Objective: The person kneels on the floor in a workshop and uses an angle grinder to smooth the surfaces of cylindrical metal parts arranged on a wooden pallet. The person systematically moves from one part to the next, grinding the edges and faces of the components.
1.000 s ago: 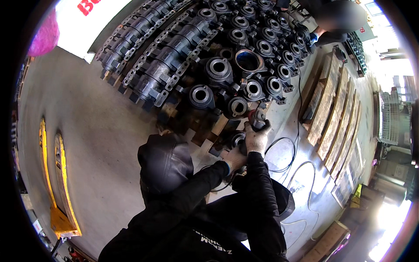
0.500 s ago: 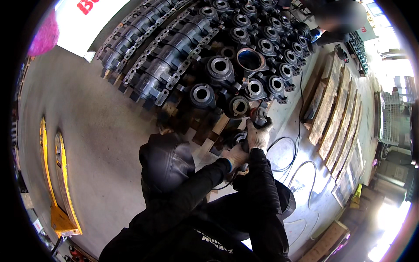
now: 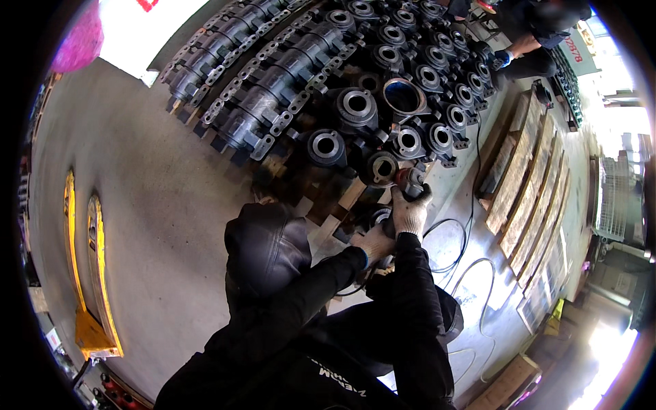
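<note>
While gripping a power tool (image 3: 411, 178) with right hand (image 3: 410, 213) and left hand (image 3: 373, 244), holds it just right of a round metal part (image 3: 374, 170).

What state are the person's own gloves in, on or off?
On: pale gloves cover both the left hand and the right hand, meeting the dark sleeves near the wrists.

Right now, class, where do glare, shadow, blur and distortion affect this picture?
Head view: glare at lower right and off the floor; wooden pallet and yellow forks look bowed. Same view: the co-worker's head is blurred; casting by the left hand is dim in shadow.
</note>
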The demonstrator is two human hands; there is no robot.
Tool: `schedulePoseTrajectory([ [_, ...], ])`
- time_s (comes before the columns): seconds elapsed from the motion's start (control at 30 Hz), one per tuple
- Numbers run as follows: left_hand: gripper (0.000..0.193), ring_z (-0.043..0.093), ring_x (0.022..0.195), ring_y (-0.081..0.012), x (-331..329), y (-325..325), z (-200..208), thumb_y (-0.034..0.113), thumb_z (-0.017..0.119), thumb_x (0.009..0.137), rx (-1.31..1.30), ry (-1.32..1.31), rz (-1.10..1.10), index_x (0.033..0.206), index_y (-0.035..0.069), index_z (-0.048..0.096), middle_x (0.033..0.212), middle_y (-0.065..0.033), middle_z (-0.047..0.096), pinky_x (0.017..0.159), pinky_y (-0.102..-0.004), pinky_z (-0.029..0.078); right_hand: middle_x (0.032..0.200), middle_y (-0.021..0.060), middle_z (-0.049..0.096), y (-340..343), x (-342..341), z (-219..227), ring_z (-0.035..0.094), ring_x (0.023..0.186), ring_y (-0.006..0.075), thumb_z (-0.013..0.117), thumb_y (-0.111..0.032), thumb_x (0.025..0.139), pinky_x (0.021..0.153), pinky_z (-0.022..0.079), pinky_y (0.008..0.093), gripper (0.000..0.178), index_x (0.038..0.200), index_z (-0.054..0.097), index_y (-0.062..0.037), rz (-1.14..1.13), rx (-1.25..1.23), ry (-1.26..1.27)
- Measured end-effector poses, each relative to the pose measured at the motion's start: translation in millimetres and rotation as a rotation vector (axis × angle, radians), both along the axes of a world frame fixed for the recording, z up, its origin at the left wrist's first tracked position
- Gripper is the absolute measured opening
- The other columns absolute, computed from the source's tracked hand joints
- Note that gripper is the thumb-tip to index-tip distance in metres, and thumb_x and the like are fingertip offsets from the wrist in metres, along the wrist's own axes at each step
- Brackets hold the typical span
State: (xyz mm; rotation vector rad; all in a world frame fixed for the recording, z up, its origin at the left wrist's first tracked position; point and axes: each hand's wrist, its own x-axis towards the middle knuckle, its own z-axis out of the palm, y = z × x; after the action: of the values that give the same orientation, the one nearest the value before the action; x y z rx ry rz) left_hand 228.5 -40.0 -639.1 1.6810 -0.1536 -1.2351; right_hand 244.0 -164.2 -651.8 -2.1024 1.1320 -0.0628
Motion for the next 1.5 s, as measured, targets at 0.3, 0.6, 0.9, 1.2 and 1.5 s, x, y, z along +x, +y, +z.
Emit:
schedulePoseTrajectory([
  [0.3,0.070,0.058,0.128,-0.0447,-24,-1,-27,0.051,0.069,0.089,-0.060,-0.182,0.097,0.138,0.002,0.054,0.134,-0.0276,0.063,0.108,-0.0465,0.047,0.121,0.0289,0.070,13,3,2,0.069,0.115,0.0434,0.081,-0.036,0.085,0.095,0.055,0.0483,0.086,0.152,0.033,-0.0092,0.163,0.070,-0.038],
  [0.6,0.082,0.064,0.121,-0.0413,-50,-30,-158,0.063,0.072,0.082,-0.139,-0.183,0.317,0.136,0.003,0.055,0.125,-0.0232,0.070,0.102,-0.0449,0.051,0.131,0.0280,0.066,22,21,4,0.068,0.118,0.0400,0.082,-0.035,0.086,0.100,0.054,0.0445,0.086,0.152,0.034,-0.0052,0.166,0.071,-0.073],
  [0.9,0.059,0.062,0.125,-0.0354,-75,-34,-177,0.038,0.069,0.091,-0.088,-0.414,0.266,0.135,0.001,0.056,0.129,-0.0219,0.067,0.105,-0.0409,0.048,0.132,0.0284,0.065,26,19,3,0.067,0.120,0.0368,0.083,-0.027,0.086,0.101,0.053,0.0428,0.083,0.150,0.035,-0.0040,0.161,0.108,-0.101],
  [1.2,0.072,0.064,0.118,-0.0411,-38,-11,-52,0.052,0.076,0.081,-0.117,-0.069,0.154,0.131,0.004,0.056,0.122,-0.0209,0.070,0.099,-0.0451,0.052,0.125,0.0289,0.069,4,-6,-6,0.067,0.119,0.0420,0.083,-0.035,0.082,0.101,0.052,0.0456,0.091,0.152,0.031,-0.0060,0.061,0.012,-0.065],
  [1.5,0.076,0.066,0.116,-0.0318,-40,-7,28,0.029,0.085,0.071,-0.138,-0.015,-0.044,0.129,-0.006,0.052,0.125,-0.0197,0.068,0.099,-0.0380,0.052,0.124,0.0173,0.063,-13,-52,58,0.063,0.114,0.0279,0.084,-0.012,0.076,0.101,0.051,0.0410,0.094,0.149,0.025,-0.0087,-0.071,0.111,-0.280],
])
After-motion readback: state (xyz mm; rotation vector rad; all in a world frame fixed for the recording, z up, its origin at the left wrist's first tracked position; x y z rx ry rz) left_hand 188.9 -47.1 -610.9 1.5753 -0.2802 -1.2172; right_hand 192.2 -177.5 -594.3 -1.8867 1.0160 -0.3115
